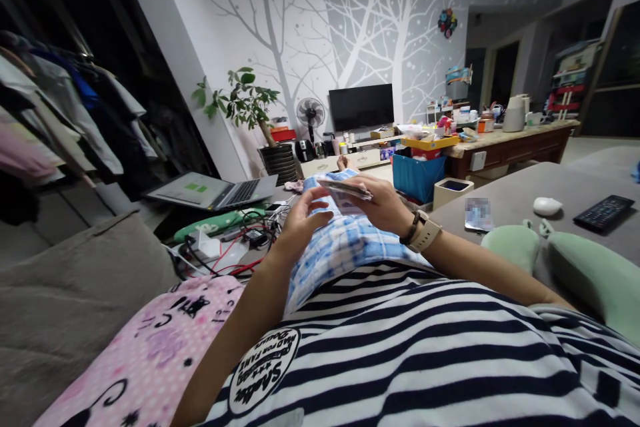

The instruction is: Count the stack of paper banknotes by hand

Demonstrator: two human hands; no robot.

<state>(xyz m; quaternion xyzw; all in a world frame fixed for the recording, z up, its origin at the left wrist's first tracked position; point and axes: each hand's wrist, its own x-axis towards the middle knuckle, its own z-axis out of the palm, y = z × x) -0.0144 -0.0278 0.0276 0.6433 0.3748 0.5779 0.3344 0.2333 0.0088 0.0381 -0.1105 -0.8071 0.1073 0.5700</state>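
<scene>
My right hand (pixel 384 204), with a watch on its wrist, is closed around a thin flat stack of what look like cards (pixel 346 190). The stack is tilted almost edge-on, and its faces are hard to make out. At its left end is my left hand (pixel 303 214), thumb and fingers apart; whether a fingertip touches the stack I cannot tell. Both hands are above my lap, over blue checked shorts (pixel 345 240). To the right, a small shiny card-like piece (pixel 479 214) with a blurred face lies on the grey sofa.
Right of me on the sofa are a white rounded case (pixel 547 206), a black remote control (pixel 604 212) and a green neck pillow (pixel 590 267). Leftward, a laptop (pixel 210 192) stands open beside tangled cables (pixel 250 234) and a pink blanket (pixel 155 347). A blue box (pixel 419 174) stands ahead.
</scene>
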